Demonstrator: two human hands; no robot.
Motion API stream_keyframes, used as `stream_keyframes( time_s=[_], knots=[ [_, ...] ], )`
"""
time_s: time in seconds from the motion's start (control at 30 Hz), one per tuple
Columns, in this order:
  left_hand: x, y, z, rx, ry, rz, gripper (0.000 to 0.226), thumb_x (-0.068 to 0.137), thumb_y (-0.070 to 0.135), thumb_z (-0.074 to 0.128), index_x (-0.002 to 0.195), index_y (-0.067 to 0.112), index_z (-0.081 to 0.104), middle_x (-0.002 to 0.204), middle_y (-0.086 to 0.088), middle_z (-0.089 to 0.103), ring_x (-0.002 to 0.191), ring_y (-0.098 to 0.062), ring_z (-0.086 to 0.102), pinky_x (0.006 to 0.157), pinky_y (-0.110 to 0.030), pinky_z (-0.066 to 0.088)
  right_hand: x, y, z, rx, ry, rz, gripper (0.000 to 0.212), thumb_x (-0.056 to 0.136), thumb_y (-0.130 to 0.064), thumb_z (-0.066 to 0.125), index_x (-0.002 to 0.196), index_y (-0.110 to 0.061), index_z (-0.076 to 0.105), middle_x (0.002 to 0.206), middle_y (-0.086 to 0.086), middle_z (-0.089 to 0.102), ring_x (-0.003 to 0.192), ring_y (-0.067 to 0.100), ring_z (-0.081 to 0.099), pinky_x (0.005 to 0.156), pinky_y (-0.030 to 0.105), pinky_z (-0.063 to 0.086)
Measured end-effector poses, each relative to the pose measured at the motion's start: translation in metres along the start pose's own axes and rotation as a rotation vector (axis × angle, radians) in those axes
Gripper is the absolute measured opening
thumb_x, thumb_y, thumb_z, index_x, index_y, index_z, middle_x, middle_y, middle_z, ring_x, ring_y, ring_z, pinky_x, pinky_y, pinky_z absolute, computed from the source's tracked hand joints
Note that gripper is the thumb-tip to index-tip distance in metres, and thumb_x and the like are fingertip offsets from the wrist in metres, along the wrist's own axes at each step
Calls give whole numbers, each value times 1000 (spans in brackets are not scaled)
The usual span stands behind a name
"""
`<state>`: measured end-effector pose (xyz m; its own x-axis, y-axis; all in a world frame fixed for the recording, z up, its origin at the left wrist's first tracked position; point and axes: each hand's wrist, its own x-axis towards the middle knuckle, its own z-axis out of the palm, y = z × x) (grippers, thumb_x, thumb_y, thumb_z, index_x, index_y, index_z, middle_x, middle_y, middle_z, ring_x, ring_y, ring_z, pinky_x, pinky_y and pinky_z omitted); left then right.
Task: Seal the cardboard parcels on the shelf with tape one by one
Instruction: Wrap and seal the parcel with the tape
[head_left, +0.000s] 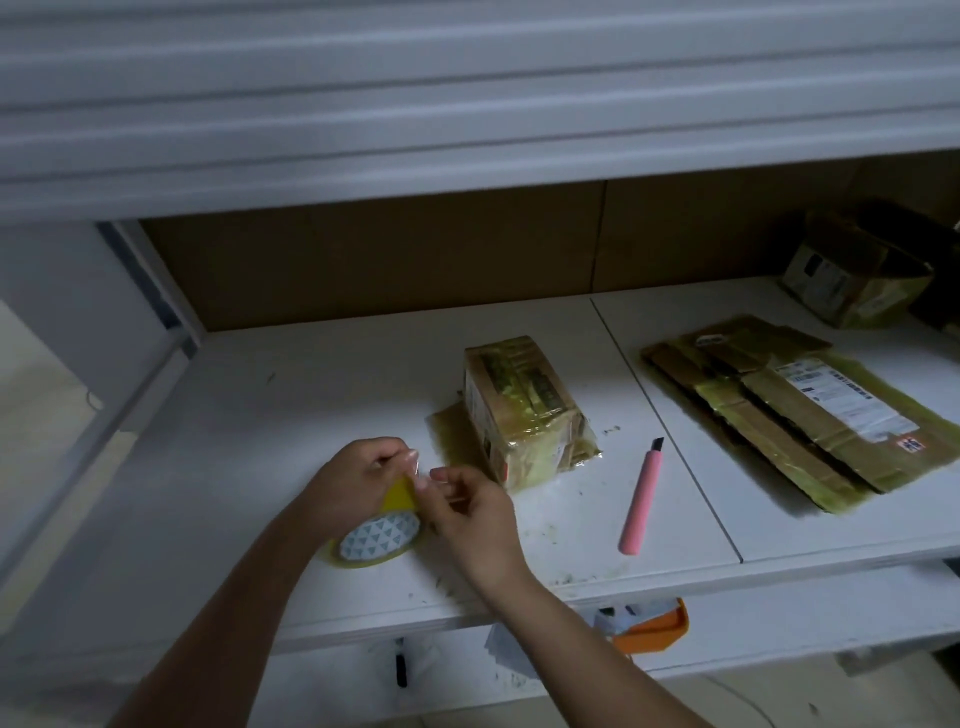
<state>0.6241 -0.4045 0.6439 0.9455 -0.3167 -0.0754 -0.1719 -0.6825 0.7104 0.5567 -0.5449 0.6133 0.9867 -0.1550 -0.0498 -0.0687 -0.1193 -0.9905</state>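
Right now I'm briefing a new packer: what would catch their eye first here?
Both hands meet at the shelf's front left: the left hand holds a tape roll while the right hand picks at its end. Just behind stands a tape-wrapped cardboard parcel, with a pink utility knife to its right.

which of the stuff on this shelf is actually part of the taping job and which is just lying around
In the job:
tape roll, gripped by the left hand
right hand, picking at the tape end
small taped parcel
pink cutter

Lying about:
flattened cardboard
open box at back right
orange item below the shelf
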Motion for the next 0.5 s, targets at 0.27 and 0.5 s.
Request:
stream_keyframes(
  time_s=[0.27,0.5],
  knots=[
    [-13,-17,-13,-83,59,26,25,102,18,48,84,19,65,85,1,66,82,-15,63,69,-27,50,18,10,12,159,-7,129,9,95,-18,62,93,-10,64,92,12,69,85,20,64,86,41,55],
    [-23,-26,-19,-174,35,53,24,103,19,48,85,17,64,85,-4,66,82,-22,66,77,-43,54,26,1,19,166,-180,137,22,93,-29,65,85,-9,70,68,-12,65,68,0,60,66,17,49]
  ],
)
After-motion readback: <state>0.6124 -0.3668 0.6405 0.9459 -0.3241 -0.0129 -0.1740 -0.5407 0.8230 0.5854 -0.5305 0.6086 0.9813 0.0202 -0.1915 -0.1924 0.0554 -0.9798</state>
